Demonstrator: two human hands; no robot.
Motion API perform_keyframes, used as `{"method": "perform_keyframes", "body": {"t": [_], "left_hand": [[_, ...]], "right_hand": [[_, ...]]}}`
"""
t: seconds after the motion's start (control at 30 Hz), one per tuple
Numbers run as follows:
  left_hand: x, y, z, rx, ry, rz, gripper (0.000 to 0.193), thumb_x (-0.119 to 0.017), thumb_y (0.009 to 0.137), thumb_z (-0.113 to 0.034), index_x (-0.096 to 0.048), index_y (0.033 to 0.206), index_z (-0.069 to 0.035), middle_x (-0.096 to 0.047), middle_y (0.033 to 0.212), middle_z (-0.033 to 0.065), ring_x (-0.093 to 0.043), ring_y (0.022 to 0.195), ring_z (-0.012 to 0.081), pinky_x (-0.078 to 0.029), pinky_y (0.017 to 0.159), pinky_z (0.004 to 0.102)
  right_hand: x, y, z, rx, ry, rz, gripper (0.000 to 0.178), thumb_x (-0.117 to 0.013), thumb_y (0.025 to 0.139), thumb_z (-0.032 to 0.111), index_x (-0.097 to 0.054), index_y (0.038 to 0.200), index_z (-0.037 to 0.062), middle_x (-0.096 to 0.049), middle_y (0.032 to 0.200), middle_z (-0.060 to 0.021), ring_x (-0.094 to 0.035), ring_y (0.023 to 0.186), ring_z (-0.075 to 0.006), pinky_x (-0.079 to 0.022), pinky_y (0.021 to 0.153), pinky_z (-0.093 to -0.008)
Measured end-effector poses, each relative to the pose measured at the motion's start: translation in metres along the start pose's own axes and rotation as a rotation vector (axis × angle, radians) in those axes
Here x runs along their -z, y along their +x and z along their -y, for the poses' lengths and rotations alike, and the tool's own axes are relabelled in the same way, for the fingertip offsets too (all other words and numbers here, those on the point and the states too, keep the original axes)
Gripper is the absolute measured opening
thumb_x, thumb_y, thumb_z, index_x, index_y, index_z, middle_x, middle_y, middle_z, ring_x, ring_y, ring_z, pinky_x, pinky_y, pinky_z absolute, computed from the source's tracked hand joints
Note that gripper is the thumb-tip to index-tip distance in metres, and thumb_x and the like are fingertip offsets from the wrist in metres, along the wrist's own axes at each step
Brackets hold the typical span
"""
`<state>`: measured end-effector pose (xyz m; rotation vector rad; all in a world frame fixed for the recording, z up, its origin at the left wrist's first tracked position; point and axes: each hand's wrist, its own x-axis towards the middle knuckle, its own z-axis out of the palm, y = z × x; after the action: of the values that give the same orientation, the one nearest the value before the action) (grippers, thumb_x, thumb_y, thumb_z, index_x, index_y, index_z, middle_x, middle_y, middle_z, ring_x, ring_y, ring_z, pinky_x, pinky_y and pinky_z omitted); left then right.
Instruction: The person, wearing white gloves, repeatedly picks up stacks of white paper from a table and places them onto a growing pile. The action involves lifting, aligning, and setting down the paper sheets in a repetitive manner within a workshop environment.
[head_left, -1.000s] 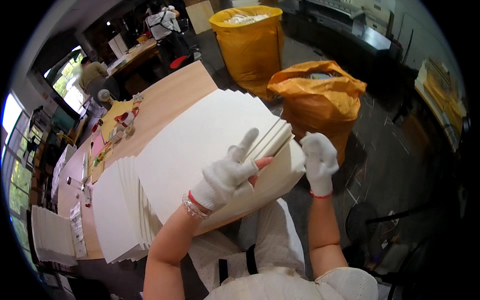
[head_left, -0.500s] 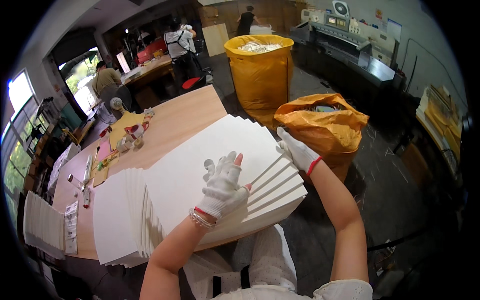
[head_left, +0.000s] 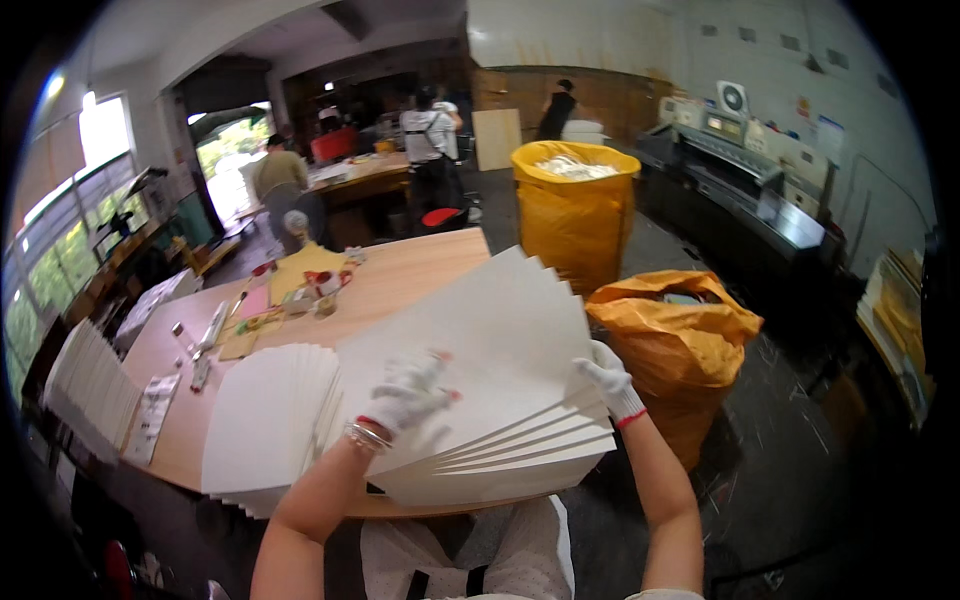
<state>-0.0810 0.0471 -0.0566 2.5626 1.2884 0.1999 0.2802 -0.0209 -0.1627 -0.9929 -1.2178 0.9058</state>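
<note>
Left hand (head_left: 408, 392) has slid left across the white sheets (head_left: 470, 325) since the earlier frame; right hand (head_left: 606, 378) has come nearer the person along their right edge. Sheets lie fanned in a pile on the wooden table (head_left: 425, 258). Left is open, fingers spread, blurred; contact unclear. Right has fingers bent at the edge; can't tell if it grips. Step looks like fanning the edges; next move likely calls for light, even fingertip pressure.
</note>
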Motion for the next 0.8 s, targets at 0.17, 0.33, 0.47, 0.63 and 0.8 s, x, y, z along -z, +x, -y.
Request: {"method": "perform_keyframes", "body": {"t": [0.17,0.33,0.47,0.63,0.8], "left_hand": [[-0.004,-0.045,0.105,0.242,-0.654,-0.546,0.077,-0.075,0.085,-0.022,-0.037,0.150,-0.009,-0.058,0.129,0.0151,-0.053,0.122,0.0290,-0.038,0.111,0.0470],[-0.035,-0.076,0.122,0.269,-1.653,0.029,0.051,-0.076,0.084,-0.013,-0.057,0.129,-0.001,-0.065,0.119,0.0129,-0.064,0.110,0.0227,-0.051,0.101,0.0371],[-0.025,-0.105,0.063,0.359,-1.665,0.015,0.063,-0.074,0.085,-0.014,-0.047,0.139,0.002,-0.059,0.129,0.0203,-0.059,0.119,0.0311,-0.046,0.107,0.0468],[-0.065,-0.173,0.060,0.351,-1.888,-0.281,0.051,-0.068,0.084,-0.006,-0.055,0.132,0.005,-0.065,0.117,0.0103,-0.061,0.108,0.0208,-0.050,0.097,0.0379],[-0.099,-0.242,0.066,0.524,-1.678,-0.689,0.037,-0.068,0.084,-0.005,-0.062,0.121,0.001,-0.067,0.106,0.0062,-0.064,0.099,0.0166,-0.053,0.088,0.0323]], "right_hand": [[0.007,-0.009,-0.023,0.213,0.190,0.006,0.060,-0.072,0.092,0.030,-0.050,0.137,-0.0032,-0.061,0.126,-0.0068,-0.056,0.114,-0.0150,-0.045,0.098,-0.0299],[0.020,-0.001,-0.035,0.157,0.176,0.040,0.061,-0.065,0.097,0.031,-0.044,0.144,-0.0014,-0.058,0.134,-0.0076,-0.057,0.120,-0.0185,-0.046,0.101,-0.0341],[0.087,0.016,-0.045,-0.228,-0.018,0.135,0.048,-0.060,0.100,0.029,-0.053,0.138,-0.0001,-0.062,0.127,-0.0083,-0.061,0.110,-0.0197,-0.050,0.095,-0.0348],[0.012,0.023,0.002,-0.339,-0.136,-0.030,0.046,-0.057,0.100,0.044,-0.063,0.115,0.0005,-0.066,0.095,-0.0060,-0.062,0.079,-0.0166,-0.051,0.070,-0.0277],[-0.018,0.009,0.035,-0.463,0.090,-0.030,0.044,-0.057,0.101,0.042,-0.055,0.106,-0.0015,-0.060,0.078,-0.0093,-0.055,0.058,-0.0111,-0.039,0.044,-0.0188]]}}
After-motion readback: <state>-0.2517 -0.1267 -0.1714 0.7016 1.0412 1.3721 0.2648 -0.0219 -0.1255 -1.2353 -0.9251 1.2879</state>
